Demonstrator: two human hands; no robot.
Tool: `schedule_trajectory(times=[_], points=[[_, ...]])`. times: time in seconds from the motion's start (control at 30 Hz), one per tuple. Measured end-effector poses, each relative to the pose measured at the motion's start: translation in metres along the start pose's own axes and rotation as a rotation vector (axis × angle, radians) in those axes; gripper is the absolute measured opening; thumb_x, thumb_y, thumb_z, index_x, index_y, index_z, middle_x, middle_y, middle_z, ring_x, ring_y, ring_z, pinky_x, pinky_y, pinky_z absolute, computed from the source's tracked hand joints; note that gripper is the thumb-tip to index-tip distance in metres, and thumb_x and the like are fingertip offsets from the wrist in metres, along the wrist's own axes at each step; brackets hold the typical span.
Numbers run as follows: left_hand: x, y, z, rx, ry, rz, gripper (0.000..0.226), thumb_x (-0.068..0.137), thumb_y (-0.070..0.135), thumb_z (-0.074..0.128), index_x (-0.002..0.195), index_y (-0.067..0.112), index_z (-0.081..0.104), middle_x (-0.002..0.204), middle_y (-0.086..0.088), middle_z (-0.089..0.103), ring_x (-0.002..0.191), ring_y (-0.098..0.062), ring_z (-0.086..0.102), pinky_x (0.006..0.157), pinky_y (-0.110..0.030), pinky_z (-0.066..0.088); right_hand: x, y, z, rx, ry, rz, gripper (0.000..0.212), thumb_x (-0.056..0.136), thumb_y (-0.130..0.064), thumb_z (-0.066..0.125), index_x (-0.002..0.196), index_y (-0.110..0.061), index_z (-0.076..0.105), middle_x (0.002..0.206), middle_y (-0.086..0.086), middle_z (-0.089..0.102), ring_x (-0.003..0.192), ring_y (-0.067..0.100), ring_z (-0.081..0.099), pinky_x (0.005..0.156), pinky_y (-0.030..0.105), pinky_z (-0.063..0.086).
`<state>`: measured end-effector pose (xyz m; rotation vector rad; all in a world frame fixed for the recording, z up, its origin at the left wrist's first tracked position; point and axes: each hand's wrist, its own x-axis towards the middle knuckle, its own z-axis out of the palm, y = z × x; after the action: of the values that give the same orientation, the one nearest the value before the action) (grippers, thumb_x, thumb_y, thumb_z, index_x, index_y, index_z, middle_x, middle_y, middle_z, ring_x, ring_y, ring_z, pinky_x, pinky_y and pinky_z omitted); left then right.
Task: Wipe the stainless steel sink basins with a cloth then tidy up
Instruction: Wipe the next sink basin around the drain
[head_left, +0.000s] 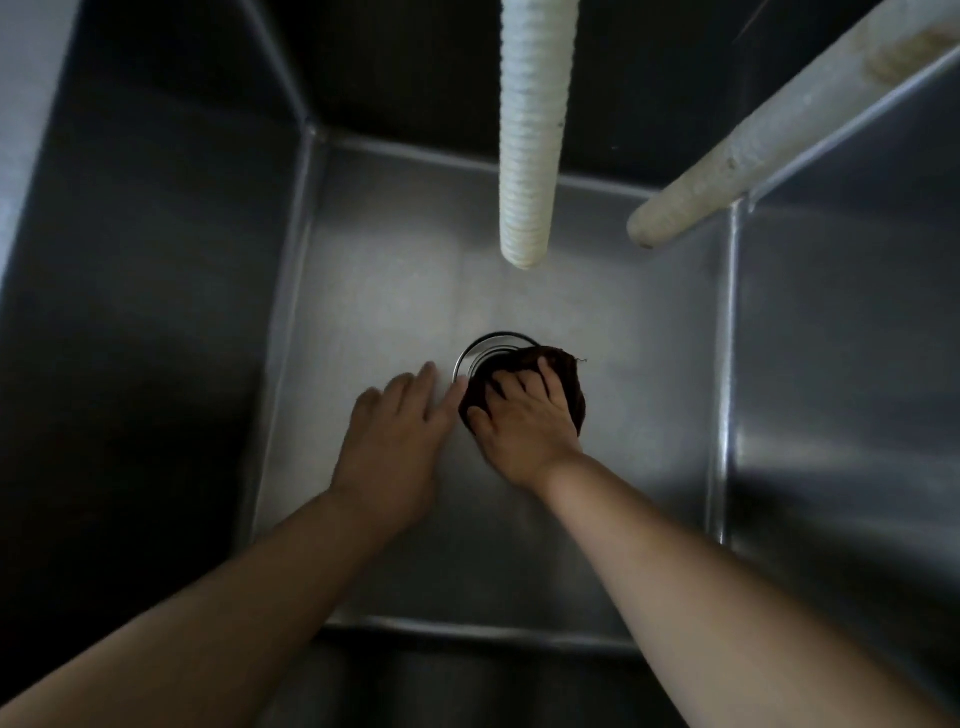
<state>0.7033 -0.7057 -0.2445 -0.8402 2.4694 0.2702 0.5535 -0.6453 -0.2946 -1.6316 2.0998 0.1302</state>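
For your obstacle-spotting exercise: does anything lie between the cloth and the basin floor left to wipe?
Nothing visible does. The right hand presses the dark cloth at the drain; the left hand lies flat beside it. Both hoses hang above the basin floor.

The sink basin (374, 291) is deep, made of grey stainless steel, with straight walls and a flat floor. In the middle of its floor is a round metal drain (480, 356). The cloth (563, 376) is dark brown and crumpled; it lies on the floor at the right edge of the drain, partly covering it, under the right hand (524, 423), which presses it down.
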Motion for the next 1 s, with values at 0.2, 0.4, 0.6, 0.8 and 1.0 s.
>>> schedule_trajectory(times=[0.2, 0.4, 0.6, 0.8, 1.0], points=[[0.039, 0.002, -0.017, 0.202, -0.02, 0.06, 0.071, 0.092, 0.024, 0.045, 0.149, 0.026, 0.004, 0.144, -0.013, 0.02, 0.121, -0.03, 0.034, 0.084, -0.038, 0.04, 0.002, 0.008, -0.002, 0.011, -0.009, -0.064, 0.054, 0.096, -0.047, 0.02, 0.136, -0.023, 0.047, 0.13, -0.001, 0.048, 0.128, 0.02, 0.027, 0.099, 0.023, -0.032], [0.05, 0.007, -0.018, 0.287, -0.068, 0.087, 0.067, 0.092, 0.021, 0.046, 0.148, 0.026, 0.01, 0.144, -0.015, 0.017, 0.122, -0.032, 0.034, 0.085, -0.04, 0.045, -0.002, 0.02, -0.006, -0.044, 0.015, -0.162, 0.052, 0.097, -0.046, 0.023, 0.118, -0.017, 0.062, 0.117, -0.002, 0.058, 0.125, 0.015, 0.034, 0.104, 0.024, -0.028], [0.048, 0.011, -0.015, 0.298, -0.066, 0.055, 0.068, 0.091, 0.025, 0.048, 0.148, 0.026, 0.01, 0.141, -0.018, 0.019, 0.117, -0.034, 0.038, 0.088, -0.045, 0.044, -0.003, 0.028, -0.017, -0.194, -0.029, -0.258, 0.059, 0.097, -0.05, 0.018, 0.141, -0.017, 0.04, 0.141, -0.002, 0.045, 0.137, 0.014, 0.025, 0.111, 0.032, -0.021], [0.044, 0.013, -0.013, 0.329, -0.036, 0.053, 0.067, 0.092, 0.027, 0.043, 0.148, 0.024, 0.007, 0.143, -0.021, 0.017, 0.119, -0.035, 0.036, 0.094, -0.047, 0.04, -0.003, 0.016, -0.013, -0.26, -0.029, -0.176, 0.064, 0.097, -0.05, 0.014, 0.146, -0.012, 0.03, 0.144, 0.002, 0.043, 0.139, 0.017, 0.023, 0.112, 0.037, -0.019], [0.042, 0.011, -0.011, 0.299, -0.029, 0.048, 0.064, 0.093, 0.026, 0.042, 0.148, 0.025, 0.01, 0.145, -0.02, 0.017, 0.122, -0.035, 0.034, 0.098, -0.049, 0.037, -0.006, 0.004, -0.006, -0.213, 0.028, -0.085, 0.06, 0.098, -0.046, 0.019, 0.137, -0.01, 0.046, 0.129, 0.006, 0.057, 0.133, 0.022, 0.027, 0.113, 0.039, -0.016]])
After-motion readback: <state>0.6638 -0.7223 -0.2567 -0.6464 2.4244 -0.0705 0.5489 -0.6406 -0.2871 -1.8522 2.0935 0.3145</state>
